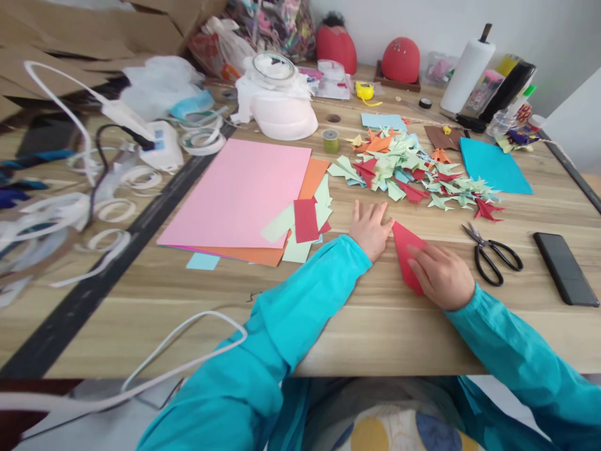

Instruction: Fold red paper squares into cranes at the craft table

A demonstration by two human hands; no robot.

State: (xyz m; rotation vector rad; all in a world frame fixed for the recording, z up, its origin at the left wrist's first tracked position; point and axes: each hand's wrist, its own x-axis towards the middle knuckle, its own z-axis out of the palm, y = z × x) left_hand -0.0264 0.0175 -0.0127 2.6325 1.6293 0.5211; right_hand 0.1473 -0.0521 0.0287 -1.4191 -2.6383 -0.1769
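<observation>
Red paper [402, 247], left hand [369, 230] spread at its tip, right hand [444, 272] atop, grip unclear; bag [277, 31] of colourful bits [297, 17].

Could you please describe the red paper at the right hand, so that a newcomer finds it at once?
On the wooden table, find the pile of folded paper shapes. Nearer the person, the red paper lies partly under the right hand, its far tip beside the left hand. It is pointed, unlike the red rectangle further left, and outside the pile.

The right hand [444, 275] rests on red paper [405, 238]; the left hand [369, 233] touches its top corner. Scissors [491, 243] lie nearby.
</observation>
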